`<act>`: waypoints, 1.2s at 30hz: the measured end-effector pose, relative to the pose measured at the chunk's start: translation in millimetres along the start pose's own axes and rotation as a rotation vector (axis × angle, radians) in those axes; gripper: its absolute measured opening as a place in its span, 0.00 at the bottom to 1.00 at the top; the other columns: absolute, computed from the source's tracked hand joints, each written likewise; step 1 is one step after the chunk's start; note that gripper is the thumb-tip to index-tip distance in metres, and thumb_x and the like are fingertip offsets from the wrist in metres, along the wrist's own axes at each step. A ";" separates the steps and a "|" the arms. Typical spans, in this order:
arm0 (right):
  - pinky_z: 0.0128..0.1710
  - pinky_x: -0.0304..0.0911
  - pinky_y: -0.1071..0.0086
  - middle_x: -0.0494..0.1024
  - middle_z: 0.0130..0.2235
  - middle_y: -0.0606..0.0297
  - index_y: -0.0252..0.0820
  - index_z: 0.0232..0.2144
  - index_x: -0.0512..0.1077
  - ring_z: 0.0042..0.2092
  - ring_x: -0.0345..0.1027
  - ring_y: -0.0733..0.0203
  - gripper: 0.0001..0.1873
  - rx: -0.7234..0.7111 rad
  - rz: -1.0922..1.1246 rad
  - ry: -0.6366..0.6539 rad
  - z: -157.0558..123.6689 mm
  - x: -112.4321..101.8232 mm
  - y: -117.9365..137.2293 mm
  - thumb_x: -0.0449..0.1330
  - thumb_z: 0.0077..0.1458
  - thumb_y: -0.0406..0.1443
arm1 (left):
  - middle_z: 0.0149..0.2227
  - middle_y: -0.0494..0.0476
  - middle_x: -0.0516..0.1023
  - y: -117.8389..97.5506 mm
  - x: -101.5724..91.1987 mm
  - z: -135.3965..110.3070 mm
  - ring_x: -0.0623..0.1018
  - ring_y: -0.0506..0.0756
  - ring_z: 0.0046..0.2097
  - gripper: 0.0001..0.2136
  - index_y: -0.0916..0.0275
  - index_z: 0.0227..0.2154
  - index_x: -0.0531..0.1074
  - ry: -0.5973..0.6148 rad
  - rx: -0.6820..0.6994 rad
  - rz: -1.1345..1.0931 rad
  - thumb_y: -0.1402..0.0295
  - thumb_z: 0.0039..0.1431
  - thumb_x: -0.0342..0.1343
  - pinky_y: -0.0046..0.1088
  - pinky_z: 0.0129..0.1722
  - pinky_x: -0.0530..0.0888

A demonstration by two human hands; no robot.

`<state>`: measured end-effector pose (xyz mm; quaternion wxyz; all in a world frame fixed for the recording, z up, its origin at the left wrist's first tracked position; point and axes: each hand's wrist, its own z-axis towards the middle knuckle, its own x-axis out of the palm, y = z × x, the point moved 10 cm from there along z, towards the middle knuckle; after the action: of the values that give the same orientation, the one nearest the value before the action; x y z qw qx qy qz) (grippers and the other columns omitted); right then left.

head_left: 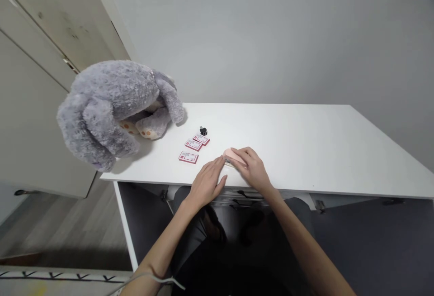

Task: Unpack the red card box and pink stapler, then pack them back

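Note:
Near the front edge of the white table, a small pale-pink stapler point(231, 153) lies with a bit of metal showing at its near side. My right hand point(251, 168) is closed over it from the right, thumb and fingers on its body. From the left, my left hand point(207, 182) lies fairly flat on the tabletop, its fingertips touching the stapler's left end and its thumb apart. Part of the stapler is hidden under my fingers. To the left lie three flat red-and-white boxes point(188, 157), with a small black object with a metal tip point(203, 131) just behind them.
A large grey plush toy point(115, 92) slumps over the left end of the white table point(305, 151). Behind the table rises a grey wall point(271, 38). Below its front edge are my legs and open dark cabinet doors point(379, 237). A pale cable point(159, 279) crosses my left forearm.

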<state>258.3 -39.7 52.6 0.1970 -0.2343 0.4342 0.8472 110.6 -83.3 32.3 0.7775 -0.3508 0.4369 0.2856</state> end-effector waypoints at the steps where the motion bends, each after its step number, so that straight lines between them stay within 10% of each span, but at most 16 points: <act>1: 0.55 0.75 0.57 0.81 0.52 0.55 0.49 0.63 0.75 0.53 0.78 0.49 0.21 -0.004 0.011 0.019 -1.4 1.1 -0.7 0.57 0.73 0.45 | 0.72 0.69 0.66 0.0 -0.5 0.0 0.69 0.63 0.72 0.28 0.62 0.75 0.54 -0.001 -0.001 -0.003 0.61 0.77 0.48 0.49 0.70 0.69; 21: 0.72 0.59 0.43 0.55 0.77 0.48 0.42 0.79 0.42 0.76 0.54 0.40 0.44 0.387 0.012 -0.031 -43.9 -22.0 -69.6 0.51 0.72 0.54 | 0.64 0.63 0.73 34.2 -45.0 -16.0 0.67 0.68 0.69 0.15 0.55 0.58 0.75 -0.295 -0.168 0.095 0.67 0.71 0.55 0.56 0.68 0.67; 29: 0.71 0.60 0.43 0.75 0.67 0.49 0.43 0.67 0.70 0.68 0.69 0.41 0.33 0.444 0.022 -0.159 -49.5 -75.2 -101.9 0.50 0.72 0.56 | 0.61 0.74 0.69 81.3 -69.1 -38.0 0.67 0.74 0.64 0.28 0.65 0.60 0.68 -0.444 -0.518 0.249 0.54 0.64 0.63 0.58 0.65 0.65; 36: 0.63 0.69 0.48 0.83 0.56 0.48 0.43 0.54 0.77 0.59 0.77 0.46 0.26 0.524 0.226 -0.356 -61.5 -96.9 -127.2 0.57 0.69 0.55 | 0.58 0.75 0.73 95.8 -64.1 -38.5 0.68 0.75 0.62 0.31 0.66 0.65 0.63 -0.405 -0.565 0.220 0.52 0.66 0.61 0.61 0.64 0.65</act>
<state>419.3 -33.9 -5.7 0.2282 0.0256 0.6192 0.7509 -9.0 -66.1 46.1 0.6855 -0.4388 0.2130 0.5405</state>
